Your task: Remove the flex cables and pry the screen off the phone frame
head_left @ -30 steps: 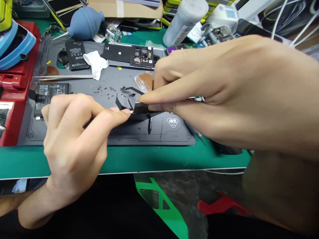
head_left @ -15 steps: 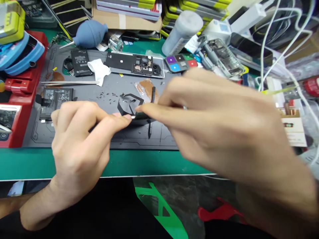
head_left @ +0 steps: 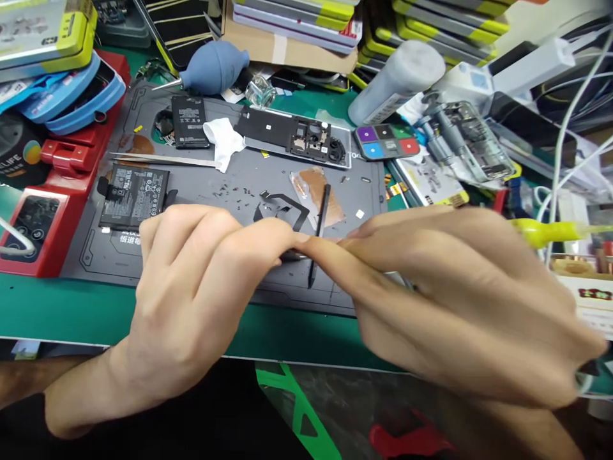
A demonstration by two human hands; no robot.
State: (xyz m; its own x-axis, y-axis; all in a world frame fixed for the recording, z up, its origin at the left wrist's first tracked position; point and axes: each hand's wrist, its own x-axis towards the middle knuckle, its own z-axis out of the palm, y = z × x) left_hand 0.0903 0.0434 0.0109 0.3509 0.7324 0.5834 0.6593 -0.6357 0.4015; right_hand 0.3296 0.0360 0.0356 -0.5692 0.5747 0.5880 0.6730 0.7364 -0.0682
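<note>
My left hand (head_left: pixel 191 281) is closed, its thumb and forefinger pinched over a small dark piece (head_left: pixel 293 255) that they almost wholly cover. Against its fingertips, my right hand (head_left: pixel 454 294) is closed too and blurred by motion; what it grips is hidden. Just behind the fingers, a bent black adhesive frame (head_left: pixel 282 207) lies on the grey work mat (head_left: pixel 191 263). A slim black stick (head_left: pixel 320 236) rests beside a copper-coloured sheet (head_left: pixel 323 195). Small black scraps (head_left: pixel 234 193) are scattered left of the frame.
Phone batteries (head_left: pixel 136 197), tweezers (head_left: pixel 165 160), a white cloth (head_left: pixel 223 140) and an opened phone part (head_left: pixel 297 134) lie on the mat. Behind stand a blue air blower (head_left: pixel 211 67) and a grey bottle (head_left: pixel 397 83). A red case (head_left: pixel 71 185) borders the left; cables hang right.
The view has shifted, so the bench appears farther right. My right hand sits lower in the picture, and the dark piece between the fingertips is now more covered.
</note>
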